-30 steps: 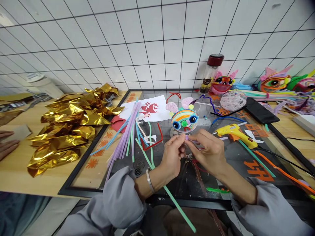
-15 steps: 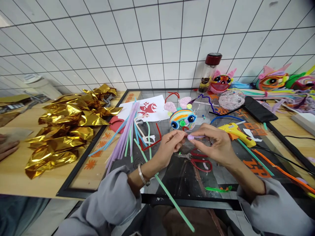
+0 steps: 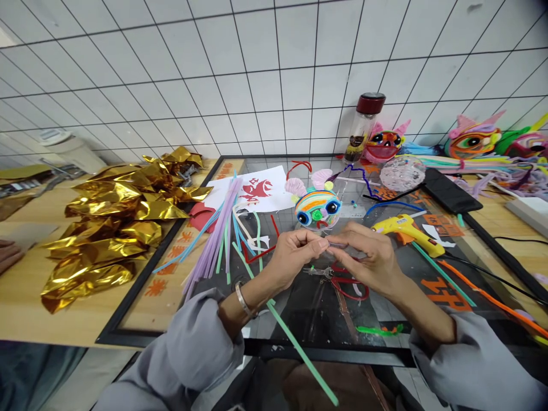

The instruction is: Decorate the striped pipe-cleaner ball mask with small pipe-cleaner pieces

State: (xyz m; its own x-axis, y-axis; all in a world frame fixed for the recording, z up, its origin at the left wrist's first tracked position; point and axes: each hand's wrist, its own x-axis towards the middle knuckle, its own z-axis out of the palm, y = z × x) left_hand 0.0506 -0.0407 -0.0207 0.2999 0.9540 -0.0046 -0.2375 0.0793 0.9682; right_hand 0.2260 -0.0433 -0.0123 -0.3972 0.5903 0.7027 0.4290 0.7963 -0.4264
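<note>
My left hand [image 3: 297, 254] and my right hand [image 3: 366, 254] meet fingertip to fingertip over the glass tabletop. Pinched between them is a small piece of light purple pipe cleaner [image 3: 338, 246], mostly hidden by the fingers. Just beyond stands a round animal head [image 3: 317, 206] of striped pipe cleaners, with big blue eyes, a green nose and pink ears. Below my right hand lie red-handled scissors [image 3: 349, 281], partly covered by it. A yellow glue gun [image 3: 406, 231] rests to the right.
Purple pipe cleaners [image 3: 216, 240] lie in a bundle at left, beside crumpled gold foil [image 3: 107, 211]. A long green pipe cleaner [image 3: 299, 345] crosses the front edge. A lidded bottle [image 3: 359, 128], phone [image 3: 452, 190] and finished heads [image 3: 473, 137] line the back right. Another person's hand [image 3: 9, 254] shows far left.
My fingertips have come together over the purple piece, whose coiled end was visible before and is now covered. The other person's hand at far left has drawn back toward the edge.
</note>
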